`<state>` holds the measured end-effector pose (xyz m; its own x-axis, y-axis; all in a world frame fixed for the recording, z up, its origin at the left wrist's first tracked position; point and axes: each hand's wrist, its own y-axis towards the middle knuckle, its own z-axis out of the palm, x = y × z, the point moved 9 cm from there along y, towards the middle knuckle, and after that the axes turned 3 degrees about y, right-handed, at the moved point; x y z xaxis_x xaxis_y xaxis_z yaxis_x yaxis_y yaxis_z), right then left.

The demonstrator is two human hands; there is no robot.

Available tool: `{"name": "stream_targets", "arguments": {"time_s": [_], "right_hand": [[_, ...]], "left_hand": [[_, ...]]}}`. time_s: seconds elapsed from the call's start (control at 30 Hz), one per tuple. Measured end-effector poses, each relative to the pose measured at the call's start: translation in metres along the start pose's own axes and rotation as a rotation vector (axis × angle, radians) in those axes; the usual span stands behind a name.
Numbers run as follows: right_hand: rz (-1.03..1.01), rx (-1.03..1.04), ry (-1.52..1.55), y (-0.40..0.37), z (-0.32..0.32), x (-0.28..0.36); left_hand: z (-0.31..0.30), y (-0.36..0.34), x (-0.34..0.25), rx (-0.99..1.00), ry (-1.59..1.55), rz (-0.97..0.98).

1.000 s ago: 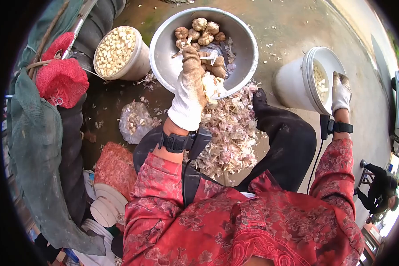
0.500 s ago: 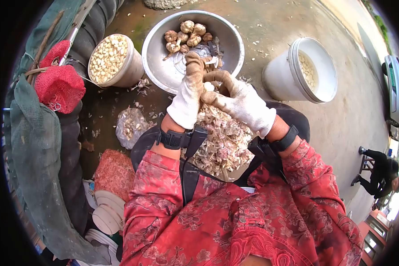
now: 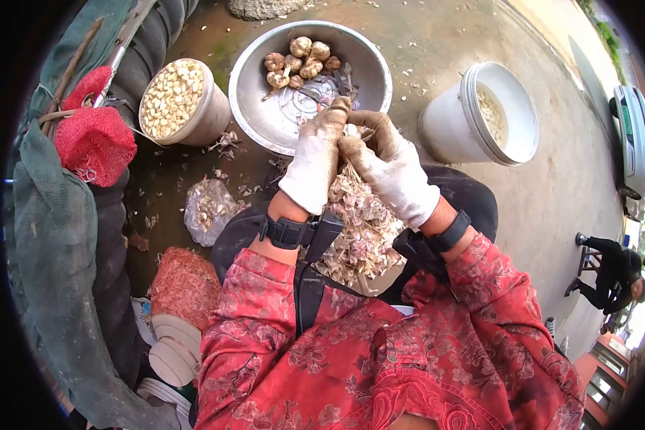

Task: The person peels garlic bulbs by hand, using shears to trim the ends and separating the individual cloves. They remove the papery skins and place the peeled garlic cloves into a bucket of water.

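Observation:
My left hand [image 3: 315, 158] and my right hand [image 3: 394, 168], both in white work gloves with brown-stained fingers, meet just in front of the metal basin [image 3: 239, 79]. Between their closed fingertips shows a small pale piece of garlic [image 3: 351, 130], mostly covered by the gloves. Whole garlic bulbs [image 3: 301, 63] lie at the far side of the basin, with a dark narrow object and loose scraps near them. Below the hands, a heap of papery garlic skins [image 3: 369, 226] sits between the knees.
A bucket of peeled cloves [image 3: 170, 100] stands left of the basin; a white bucket [image 3: 444, 118] with cloves inside tilts at right. Nearby at left are a plastic bag [image 3: 206, 215], red mesh [image 3: 97, 143] and a filled net sack [image 3: 183, 283]. Far right, a person [image 3: 613, 276] sits near a car [image 3: 634, 143].
The hands have turned slightly, and the fingers have closed further over the garlic, so less of it shows. The whole view has shifted a little.

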<state>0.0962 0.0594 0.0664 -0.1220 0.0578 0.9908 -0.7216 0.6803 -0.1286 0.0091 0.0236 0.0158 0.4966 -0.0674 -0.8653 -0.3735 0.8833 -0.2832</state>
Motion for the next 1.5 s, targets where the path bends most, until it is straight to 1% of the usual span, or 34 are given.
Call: {"name": "stream_targets", "arguments": {"time_s": [0.07, 0.1, 0.13, 0.23, 0.27, 0.3, 0.33, 0.37, 0.43, 0.47, 0.53, 0.57, 0.6, 0.63, 0.67, 0.7, 0.73, 0.77, 0.9, 0.97, 1.0, 1.07, 1.1, 1.17, 1.2, 1.27, 1.3, 1.33, 1.4, 1.43, 1.5], "right_hand": [[-0.012, 0.008, -0.053, -0.001, 0.003, 0.003], [-0.006, 0.0, -0.119, 0.0, 0.003, 0.005], [0.001, -0.01, -0.185, 0.0, 0.003, 0.007], [0.053, 0.001, -0.219, 0.0, 0.006, 0.008], [0.054, 0.001, -0.219, 0.001, 0.007, 0.003], [0.007, -0.018, -0.213, 0.002, 0.006, 0.0], [-0.039, -0.037, -0.209, 0.003, 0.006, -0.001], [-0.038, -0.039, -0.208, 0.004, 0.005, -0.001], [0.073, -0.029, -0.134, 0.006, 0.004, -0.013], [0.074, -0.03, -0.134, 0.005, 0.003, -0.01], [0.14, 0.041, 0.013, 0.005, 0.008, -0.007], [0.141, 0.043, 0.014, 0.005, 0.006, -0.004], [0.209, 0.073, 0.104, 0.005, 0.007, -0.008], [0.278, 0.103, 0.193, 0.005, 0.008, -0.011], [0.28, 0.103, 0.193, 0.005, 0.007, -0.009], [0.258, 0.105, 0.107, 0.006, 0.005, -0.006], [0.234, 0.107, 0.021, 0.008, 0.003, -0.003], [0.161, 0.092, -0.066, 0.013, 0.004, 0.0], [0.16, 0.083, -0.052, 0.016, 0.006, -0.006], [-0.06, 0.032, -0.117, 0.022, 0.007, -0.004], [-0.056, 0.032, -0.114, 0.022, 0.006, -0.006], [-0.023, 0.018, -0.165, 0.023, 0.002, -0.007], [-0.021, 0.017, -0.165, 0.023, 0.003, -0.005], [-0.003, 0.037, -0.136, 0.023, 0.005, -0.002], [-0.003, 0.038, -0.135, 0.024, 0.006, 0.001], [0.203, 0.047, 0.159, 0.021, 0.01, -0.009], [0.228, 0.031, 0.15, 0.021, 0.008, -0.006], [0.228, 0.031, 0.15, 0.021, 0.006, -0.008], [0.286, 0.076, 0.227, 0.022, 0.007, -0.016], [0.285, 0.076, 0.232, 0.023, 0.008, -0.017], [0.279, 0.05, 0.173, 0.023, 0.005, -0.014]], "left_hand": [[-0.006, -0.002, 0.007, -0.119, -0.271, -0.039], [-0.006, -0.002, 0.006, -0.078, -0.272, -0.047], [-0.007, -0.003, 0.005, -0.079, -0.272, -0.046], [-0.008, -0.003, 0.005, -0.095, -0.212, -0.041], [-0.007, 0.0, 0.011, -0.062, -0.201, -0.098], [-0.006, 0.0, 0.017, -0.03, -0.19, -0.156], [-0.008, 0.0, 0.019, -0.031, -0.19, -0.158], [-0.005, -0.002, 0.019, -0.018, -0.217, -0.197], [-0.001, -0.005, 0.018, -0.004, -0.241, -0.24], [-0.002, -0.007, 0.014, -0.012, -0.221, -0.223], [-0.003, -0.01, 0.006, -0.022, -0.204, -0.205], [0.002, -0.012, 0.002, 0.009, -0.272, -0.231], [0.007, -0.015, -0.003, 0.041, -0.338, -0.255], [0.015, -0.021, -0.006, 0.104, -0.322, -0.332], [0.011, -0.012, 0.008, 0.104, -0.323, -0.333], [-0.004, 0.007, 0.026, 0.046, -0.328, -0.235], [-0.015, 0.018, 0.032, -0.012, -0.331, -0.137], [-0.011, 0.017, 0.033, -0.009, -0.453, -0.169], [-0.012, 0.012, 0.023, -0.072, -0.389, -0.148], [-0.008, 0.008, 0.019, -0.031, -0.385, -0.188], [-0.005, 0.007, 0.017, -0.033, -0.384, -0.192], [-0.005, 0.004, 0.011, -0.119, -0.313, -0.187], [-0.003, 0.0, 0.006, -0.118, -0.313, -0.189], [0.0, -0.005, -0.005, -0.119, -0.198, -0.191], [-0.003, -0.002, 0.002, -0.121, -0.198, -0.191], [-0.01, 0.008, 0.006, -0.088, -0.212, -0.062], [-0.011, 0.008, 0.004, -0.089, -0.134, -0.016], [-0.012, 0.009, 0.006, -0.089, -0.134, -0.016], [-0.013, 0.007, 0.017, -0.145, -0.247, -0.154], [-0.014, 0.008, 0.019, -0.146, -0.243, -0.154], [-0.017, 0.009, 0.004, -0.173, -0.005, 0.056]]}}
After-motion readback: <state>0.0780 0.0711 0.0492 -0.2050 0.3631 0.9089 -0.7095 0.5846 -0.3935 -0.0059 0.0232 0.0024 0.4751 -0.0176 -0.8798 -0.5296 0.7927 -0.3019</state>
